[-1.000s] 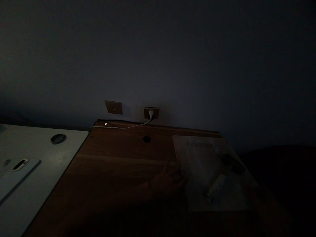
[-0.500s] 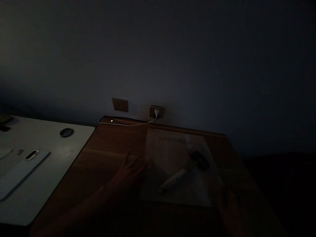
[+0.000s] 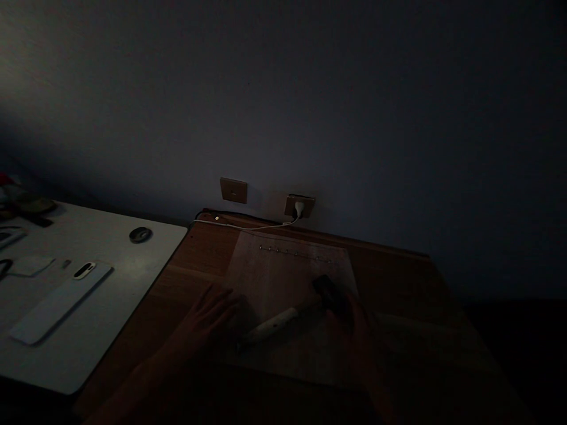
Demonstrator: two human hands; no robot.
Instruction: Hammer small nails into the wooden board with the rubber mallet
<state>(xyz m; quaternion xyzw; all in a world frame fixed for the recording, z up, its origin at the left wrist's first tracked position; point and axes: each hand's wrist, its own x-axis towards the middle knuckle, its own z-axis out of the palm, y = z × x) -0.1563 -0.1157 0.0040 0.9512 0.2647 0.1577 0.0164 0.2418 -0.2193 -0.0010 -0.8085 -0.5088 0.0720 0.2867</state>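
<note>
A hammer (image 3: 272, 323) with a pale handle and a dark, blocky head lies slantwise on a thin, light board (image 3: 270, 286). Its handle points toward my left hand. A row of several small nails or pins (image 3: 296, 254) runs along the board's far edge. My left hand (image 3: 211, 313) rests at the board's left edge, fingers spread and nothing in them. At the right, my right hand (image 3: 357, 333) has its thumb and fingers around the near end of the hammer's head. Dim light hides the details of that grip.
The board lies on a brown wooden table (image 3: 411, 289) against the wall. A white table (image 3: 128, 283) adjoins at left, bearing a phone (image 3: 62, 301), a tape roll (image 3: 140, 235) and clutter. A white cable (image 3: 261, 227) runs to the wall socket (image 3: 300, 206).
The view has turned slightly left. The board and hammer have shifted left on the table. My right hand has come from the board's right side to the hammer's head; my left stays at the left edge.
</note>
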